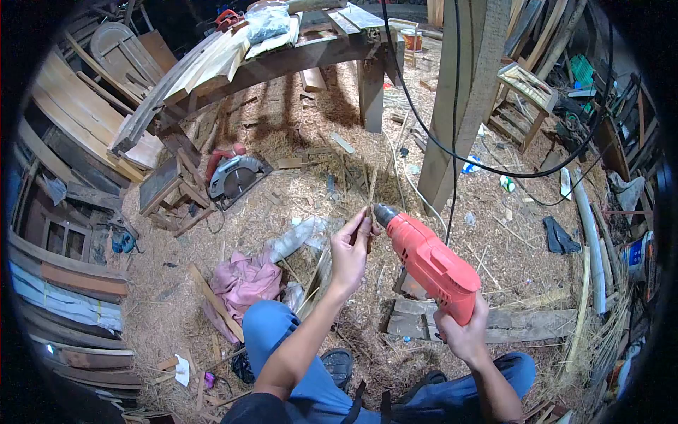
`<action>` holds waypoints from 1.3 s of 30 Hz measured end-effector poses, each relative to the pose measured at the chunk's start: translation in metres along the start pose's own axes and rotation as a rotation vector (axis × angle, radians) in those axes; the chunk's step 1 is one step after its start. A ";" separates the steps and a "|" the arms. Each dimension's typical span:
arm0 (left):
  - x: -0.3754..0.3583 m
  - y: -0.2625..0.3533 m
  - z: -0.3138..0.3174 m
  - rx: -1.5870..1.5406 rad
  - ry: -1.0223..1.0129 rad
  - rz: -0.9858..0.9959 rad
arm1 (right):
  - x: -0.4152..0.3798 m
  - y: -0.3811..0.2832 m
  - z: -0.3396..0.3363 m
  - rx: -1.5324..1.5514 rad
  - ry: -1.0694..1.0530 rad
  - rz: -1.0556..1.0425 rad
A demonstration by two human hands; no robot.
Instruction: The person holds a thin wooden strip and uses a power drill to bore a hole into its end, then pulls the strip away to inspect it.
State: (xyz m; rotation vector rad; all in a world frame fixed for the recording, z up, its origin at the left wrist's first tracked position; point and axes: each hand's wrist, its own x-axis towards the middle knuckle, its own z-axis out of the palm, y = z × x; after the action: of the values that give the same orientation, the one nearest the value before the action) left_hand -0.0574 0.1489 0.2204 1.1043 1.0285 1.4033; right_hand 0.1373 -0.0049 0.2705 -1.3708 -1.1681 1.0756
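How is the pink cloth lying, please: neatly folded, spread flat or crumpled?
Crumpled: the pink cloth is bunched in a loose heap, with uneven creases.

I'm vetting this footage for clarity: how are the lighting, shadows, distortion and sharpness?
Head view: fisheye distortion bows the workbench and the corners go black; light falls brightest around mid-floor, with dark shadows beneath the workbench; the red drill, left hand and right hand look fairly sharp, but the thin piece by the left fingertips blends into the shavings.
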 end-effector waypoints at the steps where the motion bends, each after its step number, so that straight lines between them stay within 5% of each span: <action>1: 0.000 0.000 0.000 0.001 -0.001 -0.003 | 0.000 -0.001 0.000 0.001 0.002 0.003; 24: 0.002 -0.002 -0.003 0.092 -0.020 0.007 | 0.003 -0.006 -0.001 -0.175 -0.010 -0.179; 39: 0.002 -0.003 -0.002 0.067 -0.008 0.012 | 0.003 -0.001 -0.001 -0.102 -0.012 -0.032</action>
State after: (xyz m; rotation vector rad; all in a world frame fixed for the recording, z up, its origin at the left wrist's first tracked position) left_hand -0.0592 0.1512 0.2173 1.1655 1.0721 1.3813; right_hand 0.1386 -0.0021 0.2713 -1.4208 -1.2645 1.0154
